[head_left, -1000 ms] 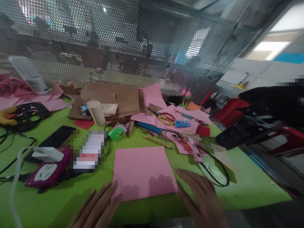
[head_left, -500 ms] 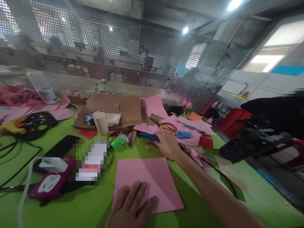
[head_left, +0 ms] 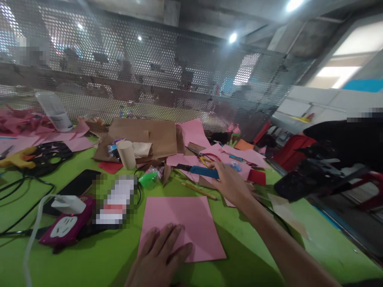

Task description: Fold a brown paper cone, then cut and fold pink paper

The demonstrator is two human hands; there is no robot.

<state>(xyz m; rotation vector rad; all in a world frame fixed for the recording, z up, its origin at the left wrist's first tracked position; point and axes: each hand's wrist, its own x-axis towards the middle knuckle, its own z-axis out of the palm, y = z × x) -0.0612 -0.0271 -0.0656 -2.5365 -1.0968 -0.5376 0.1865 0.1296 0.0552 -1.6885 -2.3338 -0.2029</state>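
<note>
A pink square sheet of paper [head_left: 182, 223] lies flat on the green table [head_left: 89, 255] in front of me. My left hand [head_left: 160, 257] rests flat on its near edge, fingers spread. My right hand [head_left: 231, 185] is stretched out beyond the sheet's far right corner and grips the handle end of a blue utility knife [head_left: 200, 171], lifted slightly above the paper scraps. A pencil [head_left: 199, 191] lies just behind the sheet, left of my right hand.
Scissors with red and yellow handles [head_left: 209, 158] lie on pink scraps. Brown paper [head_left: 149, 135], a cardboard roll [head_left: 126, 154], a phone [head_left: 78, 182], a pink power strip [head_left: 64, 227] with a white plug and black cables crowd the left. A perforated metal screen [head_left: 149, 71] stands behind.
My right hand reached from the sheet's near corner out to the scraps, closed on the blue knife and has drawn it right. My left hand slid onto the sheet.
</note>
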